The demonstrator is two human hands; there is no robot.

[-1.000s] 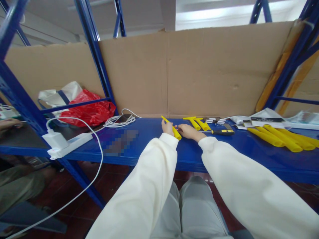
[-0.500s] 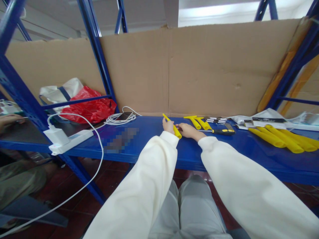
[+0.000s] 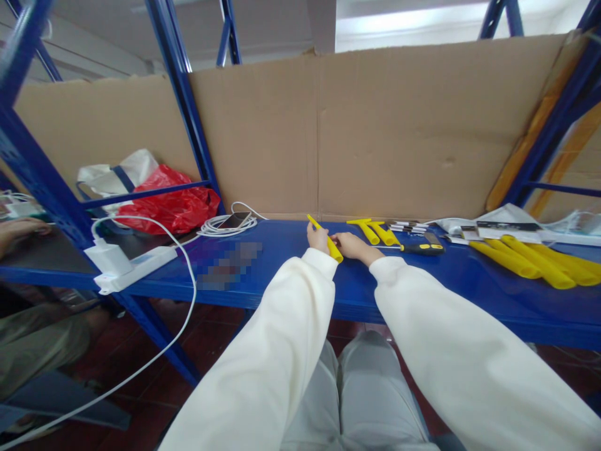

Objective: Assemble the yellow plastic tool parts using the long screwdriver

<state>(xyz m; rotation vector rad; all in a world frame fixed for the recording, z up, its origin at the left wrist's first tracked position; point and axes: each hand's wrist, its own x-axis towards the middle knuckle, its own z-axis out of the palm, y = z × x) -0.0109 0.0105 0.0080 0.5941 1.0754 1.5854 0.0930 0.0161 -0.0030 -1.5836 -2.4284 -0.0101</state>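
Observation:
In the head view my left hand [image 3: 318, 238] is closed around a yellow T-shaped plastic piece [image 3: 335, 251], its round handle slanting toward me. My right hand [image 3: 352, 245] is right beside it, fingers bent together at the side of the handle; whatever they may hold is too small to make out. Just beyond that hand lie two more yellow T-shaped pieces [image 3: 370, 233]. A screwdriver [image 3: 422, 248] with a black and yellow handle rests to the right, its shaft pointing at my right hand.
Small black-and-white packets [image 3: 407, 228] sit behind the screwdriver. Several yellow tubes [image 3: 544, 263] lie at the right of the blue table [image 3: 451, 300]. At left are a power strip [image 3: 154, 264], a coiled white cable [image 3: 220, 227], a red bag [image 3: 173, 203] and another person's hand [image 3: 23, 232]. Cardboard [image 3: 399, 138] stands behind.
Both hands stay in almost the same place with the yellow piece. My right forearm has shifted very slightly left; the view has moved a touch.

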